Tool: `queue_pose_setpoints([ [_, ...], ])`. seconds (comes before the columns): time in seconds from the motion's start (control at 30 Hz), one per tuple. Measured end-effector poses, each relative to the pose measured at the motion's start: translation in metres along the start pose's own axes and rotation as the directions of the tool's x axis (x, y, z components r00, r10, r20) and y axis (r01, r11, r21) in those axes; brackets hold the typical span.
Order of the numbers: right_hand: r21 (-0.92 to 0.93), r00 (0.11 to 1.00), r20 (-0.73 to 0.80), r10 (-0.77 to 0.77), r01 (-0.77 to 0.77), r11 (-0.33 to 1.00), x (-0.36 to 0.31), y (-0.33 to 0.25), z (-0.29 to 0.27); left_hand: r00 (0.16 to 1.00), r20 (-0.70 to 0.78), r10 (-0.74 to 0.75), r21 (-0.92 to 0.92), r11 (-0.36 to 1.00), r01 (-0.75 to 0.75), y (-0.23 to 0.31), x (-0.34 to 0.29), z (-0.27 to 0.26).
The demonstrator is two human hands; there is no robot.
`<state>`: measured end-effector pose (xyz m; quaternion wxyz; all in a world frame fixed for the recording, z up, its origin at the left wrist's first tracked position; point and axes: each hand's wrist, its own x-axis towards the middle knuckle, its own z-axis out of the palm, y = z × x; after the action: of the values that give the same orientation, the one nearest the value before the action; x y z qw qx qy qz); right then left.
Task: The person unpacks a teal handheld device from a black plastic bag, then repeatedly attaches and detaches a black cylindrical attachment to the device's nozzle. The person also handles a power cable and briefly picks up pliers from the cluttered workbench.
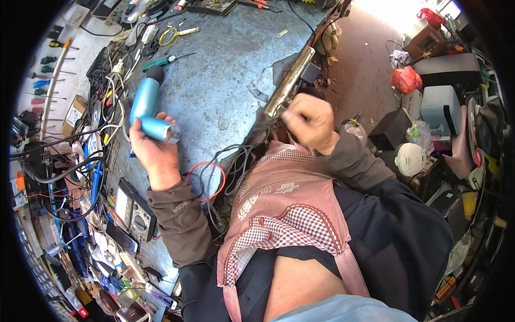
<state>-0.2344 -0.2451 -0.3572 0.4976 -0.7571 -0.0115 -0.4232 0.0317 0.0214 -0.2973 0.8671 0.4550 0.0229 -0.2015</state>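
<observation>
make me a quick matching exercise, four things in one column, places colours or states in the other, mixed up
1. massage gun
2. screwdriver
3. magnifying glass
4. right hand

A. has a yellow rim
B. curled into a loose fist
C. held in the left hand
D. has a green handle

Pairs: 1-C, 2-D, 3-A, 4-B

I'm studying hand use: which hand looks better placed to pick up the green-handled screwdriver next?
Probably the right hand: it is curled, with no object visible in it, though its inside is partly hidden. The left hand is nearer the green-handled screwdriver but holds the blue device.
</observation>
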Motion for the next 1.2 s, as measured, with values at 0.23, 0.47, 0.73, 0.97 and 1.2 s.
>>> queue_pose_setpoints([
  [0.23, 0.62, 0.518, -0.202, 0.831, -0.589, 0.518, -0.035, 0.068, -0.039, 0.998, 0.046, -0.032, 0.286, 0.958, 0.017, -0.02, -0.005, 0.022],
  [0.47, 0.728, 0.597, -0.073, 0.799, -0.516, 0.452, 0.005, 0.069, -0.028, 0.996, 0.055, -0.069, 0.159, 0.985, 0.06, -0.015, -0.001, 0.014],
  [0.73, 0.783, 0.567, -0.095, 0.818, -0.465, 0.413, 0.007, 0.085, -0.015, 0.995, 0.052, -0.08, 0.154, 0.986, 0.071, -0.015, 0.003, 0.01],
  [0.97, 0.781, 0.562, -0.018, 0.827, -0.509, 0.362, 0.006, 0.07, -0.016, 0.998, 0.056, -0.026, 0.133, 0.991, 0.019, -0.019, -0.006, 0.014],
  [1.2, 0.794, 0.547, 0.005, 0.837, -0.512, 0.329, -0.023, 0.094, -0.033, 0.995, 0.1, -0.008, 0.147, 0.989, -0.007, -0.033, 0.003, 0.009],
])
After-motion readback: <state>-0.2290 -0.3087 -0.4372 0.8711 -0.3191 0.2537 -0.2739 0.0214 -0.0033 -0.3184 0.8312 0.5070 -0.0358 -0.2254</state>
